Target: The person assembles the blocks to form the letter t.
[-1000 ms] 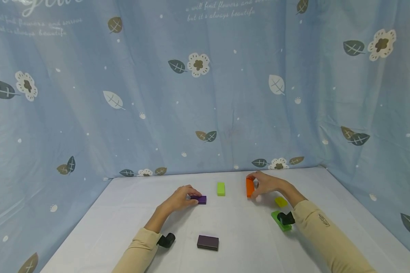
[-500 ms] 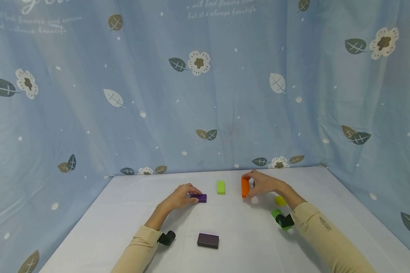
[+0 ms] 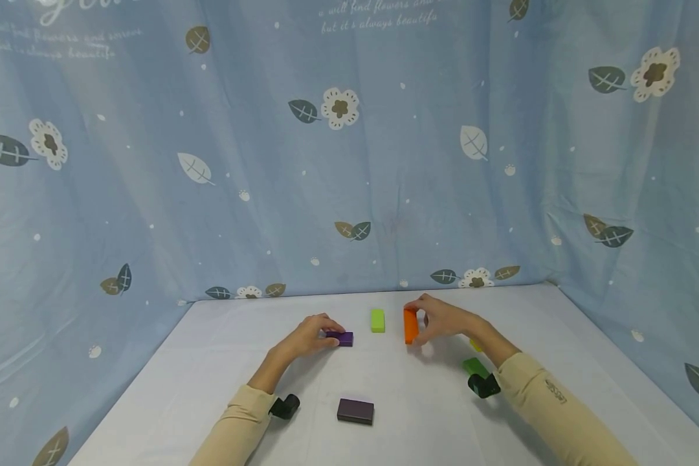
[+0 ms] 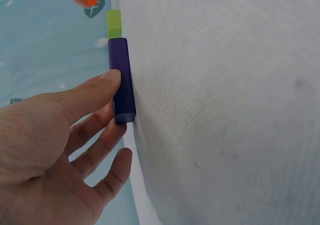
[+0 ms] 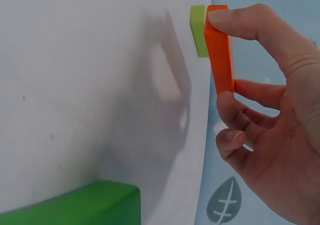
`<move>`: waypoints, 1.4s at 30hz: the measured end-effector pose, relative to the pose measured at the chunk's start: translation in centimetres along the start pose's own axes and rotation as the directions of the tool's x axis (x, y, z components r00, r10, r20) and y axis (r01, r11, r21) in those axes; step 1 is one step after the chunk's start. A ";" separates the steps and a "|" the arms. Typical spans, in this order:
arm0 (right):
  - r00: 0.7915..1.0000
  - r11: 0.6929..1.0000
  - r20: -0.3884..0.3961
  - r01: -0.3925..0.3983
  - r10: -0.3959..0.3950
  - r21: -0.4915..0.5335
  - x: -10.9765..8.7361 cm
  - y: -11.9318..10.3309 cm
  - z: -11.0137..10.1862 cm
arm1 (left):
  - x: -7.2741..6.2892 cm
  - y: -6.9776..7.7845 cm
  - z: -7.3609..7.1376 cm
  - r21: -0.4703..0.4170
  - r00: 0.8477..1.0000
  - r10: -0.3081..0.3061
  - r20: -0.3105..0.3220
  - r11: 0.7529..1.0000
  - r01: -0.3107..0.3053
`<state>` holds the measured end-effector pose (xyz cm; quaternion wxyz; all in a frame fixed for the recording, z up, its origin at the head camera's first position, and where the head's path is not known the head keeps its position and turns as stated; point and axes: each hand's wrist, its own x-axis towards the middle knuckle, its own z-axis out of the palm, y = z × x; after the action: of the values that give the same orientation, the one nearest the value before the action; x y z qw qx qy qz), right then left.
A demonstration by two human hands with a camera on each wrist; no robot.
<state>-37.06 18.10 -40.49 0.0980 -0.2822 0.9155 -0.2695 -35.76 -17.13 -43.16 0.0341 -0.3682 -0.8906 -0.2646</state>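
Pinching the orange block (image 3: 410,325) end to end, head view: that's the right grip (image 3: 443,318), just right of the lime block (image 3: 378,320). Orange long axis runs front to back, roughly parallel to the lime block's. Left grip (image 3: 305,338) holds the purple block (image 3: 343,338), just left of the lime block and slightly on its near side, long axis crosswise. From where I stand, the right grip looks a bit closer to the lime block. Dark block (image 3: 355,411) lies on the worktop (image 3: 303,440), well apart on the lime block's near side. Green block (image 3: 474,367) and yellow block (image 3: 476,345), both part-hidden, lie right of it.

Left wrist: thumb on the purple block's face, fingers behind; lime block past its far end.

Right wrist: thumb one end, fingers the other; lime block behind the orange block. Can't tell whether orange touches the worktop.
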 end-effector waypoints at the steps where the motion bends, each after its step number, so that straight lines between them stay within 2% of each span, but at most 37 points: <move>1: 1.000 1.000 -0.001 0.006 -0.006 -0.003 0.0 -0.1 0.1 | 0.0 0.0 0.0 0.000 1.000 0.002 -0.001 1.000 -0.002; 21: 0.993 0.992 -0.011 0.118 -0.119 -0.054 0.0 -2.8 1.3 | 0.0 0.0 -0.1 -0.018 1.000 -0.022 0.000 1.000 0.022; 30: 0.990 0.987 -0.001 0.141 -0.141 -0.075 0.3 -3.2 1.8 | 0.2 -0.1 -0.1 0.002 1.000 -0.029 0.003 1.000 0.029; 34: 0.989 0.987 0.011 0.151 -0.150 -0.061 0.2 -3.6 2.0 | 0.1 0.0 -0.1 -0.019 0.999 -0.041 0.005 0.999 0.041; 42: 0.990 0.988 0.031 0.137 -0.135 -0.072 0.4 -4.4 2.7 | 0.0 0.0 0.1 -0.014 0.999 -0.045 0.003 0.999 0.045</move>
<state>-34.50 13.67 -40.33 0.0808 -0.3510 0.9020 -0.2380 -35.72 -17.05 -43.26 0.0244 -0.3486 -0.8969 -0.2710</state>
